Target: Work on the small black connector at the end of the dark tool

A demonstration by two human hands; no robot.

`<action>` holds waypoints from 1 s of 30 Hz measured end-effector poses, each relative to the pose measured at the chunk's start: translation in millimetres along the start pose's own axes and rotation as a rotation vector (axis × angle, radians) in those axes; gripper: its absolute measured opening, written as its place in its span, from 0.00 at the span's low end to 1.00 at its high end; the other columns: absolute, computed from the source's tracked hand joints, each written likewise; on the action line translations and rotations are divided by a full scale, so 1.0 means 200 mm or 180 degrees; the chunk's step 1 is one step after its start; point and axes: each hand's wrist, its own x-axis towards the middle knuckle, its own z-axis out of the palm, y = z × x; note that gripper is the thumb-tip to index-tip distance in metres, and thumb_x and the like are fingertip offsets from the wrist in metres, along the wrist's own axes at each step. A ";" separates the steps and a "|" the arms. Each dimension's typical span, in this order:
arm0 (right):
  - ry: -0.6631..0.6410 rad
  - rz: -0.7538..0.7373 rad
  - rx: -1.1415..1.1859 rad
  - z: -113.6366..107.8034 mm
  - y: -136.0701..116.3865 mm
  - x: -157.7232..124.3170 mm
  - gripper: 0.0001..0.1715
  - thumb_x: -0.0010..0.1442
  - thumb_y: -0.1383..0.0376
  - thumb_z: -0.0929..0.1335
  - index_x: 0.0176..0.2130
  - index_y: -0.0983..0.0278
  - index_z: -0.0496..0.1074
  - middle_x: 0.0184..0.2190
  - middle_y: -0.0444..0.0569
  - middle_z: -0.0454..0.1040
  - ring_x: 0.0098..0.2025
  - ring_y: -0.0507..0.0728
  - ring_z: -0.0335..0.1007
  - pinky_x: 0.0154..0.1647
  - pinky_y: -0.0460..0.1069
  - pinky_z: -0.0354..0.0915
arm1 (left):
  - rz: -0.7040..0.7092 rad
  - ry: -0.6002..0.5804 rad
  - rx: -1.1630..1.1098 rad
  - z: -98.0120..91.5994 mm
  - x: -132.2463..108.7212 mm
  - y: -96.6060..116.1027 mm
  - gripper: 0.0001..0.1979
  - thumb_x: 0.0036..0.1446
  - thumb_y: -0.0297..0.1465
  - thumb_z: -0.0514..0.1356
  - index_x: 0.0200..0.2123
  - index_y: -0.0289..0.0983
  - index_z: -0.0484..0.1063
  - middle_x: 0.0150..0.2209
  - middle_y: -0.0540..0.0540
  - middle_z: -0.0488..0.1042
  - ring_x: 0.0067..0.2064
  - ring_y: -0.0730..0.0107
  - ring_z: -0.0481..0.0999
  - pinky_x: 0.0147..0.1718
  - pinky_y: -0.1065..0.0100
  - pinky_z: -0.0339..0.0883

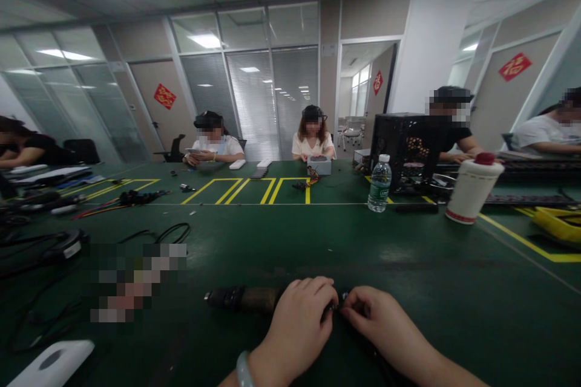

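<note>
Through the head camera I look across a broad dark-green counter (254, 236) marked with yellow tape, which probably parcels out working areas. At the far right of centre stands a boxy black metal computer case (394, 145), upright on its base. Nearer, a white plastic bottle with a red cap (474, 190) and a clear, green-labelled water bottle (380, 184) also stand upright, well beyond both hands, where I'd judge they are less easily knocked.

My wearer's left hand (302, 314) is curled, palm down, over the right end of a dark cylinder with a brownish middle and black ringed collar (240, 299). The cylinder lies sideways on the counter, directly in front of the wearer; I take that grip as steadying it, with the counter bearing its weight.

The right hand (379, 314) sits just beside, thumb and fingertips pinched together on a small dark piece (345, 295). That pinch suits something so slight, though I can't tell what it is.
</note>
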 end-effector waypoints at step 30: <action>-0.0031 0.0035 0.0011 0.00 0.00 0.00 0.06 0.59 0.68 0.68 0.31 0.61 0.75 0.28 0.41 0.75 0.30 0.52 0.71 0.30 0.43 0.59 | -0.0187 0.0051 0.0085 0.02 0.00 -0.02 0.10 0.55 0.26 0.62 0.39 0.42 0.67 0.52 0.51 0.70 0.52 0.61 0.68 0.50 0.57 0.59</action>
